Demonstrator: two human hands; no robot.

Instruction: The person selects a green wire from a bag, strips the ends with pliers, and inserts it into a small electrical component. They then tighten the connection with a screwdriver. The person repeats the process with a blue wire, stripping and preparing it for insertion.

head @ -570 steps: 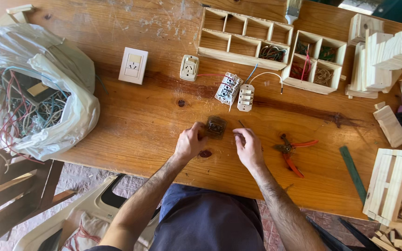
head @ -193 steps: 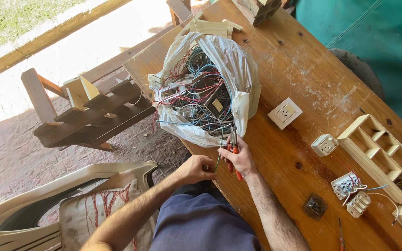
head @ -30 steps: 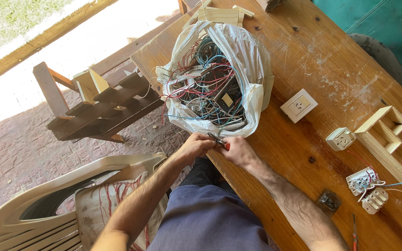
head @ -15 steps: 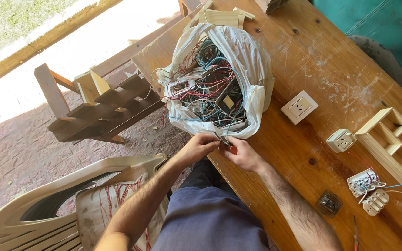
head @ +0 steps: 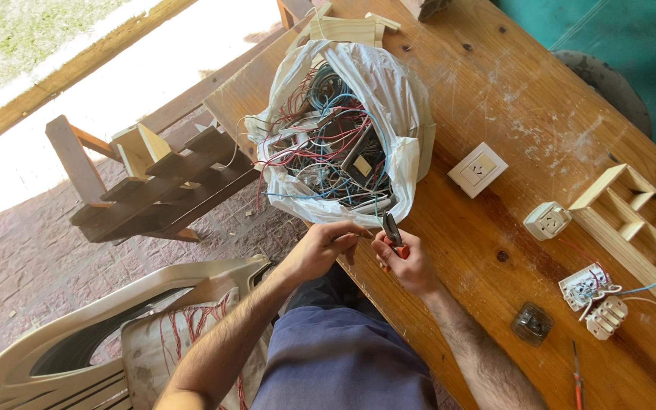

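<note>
A white plastic bag (head: 396, 99) full of tangled coloured wires (head: 332, 152) lies open on the wooden table (head: 495, 99). Just in front of it, at the table's near edge, my right hand (head: 408, 262) grips red-handled pliers (head: 392, 230), jaws pointing up toward the bag. My left hand (head: 320, 247) is beside it, fingers pinched on a thin wire that runs from the bag toward the plier jaws. The two hands almost touch.
On the table right of the bag lie a white wall socket plate (head: 478, 168), a small white socket (head: 547, 220), wired socket parts (head: 594, 292), a dark square part (head: 531, 324) and a wooden compartment tray (head: 639, 220). A white plastic chair (head: 115, 342) and wooden frame (head: 146, 190) stand on the left.
The hands have stayed at the bag's mouth. The pliers have tilted upright and the left hand's fingers have closed in on the wire beside the jaws.
</note>
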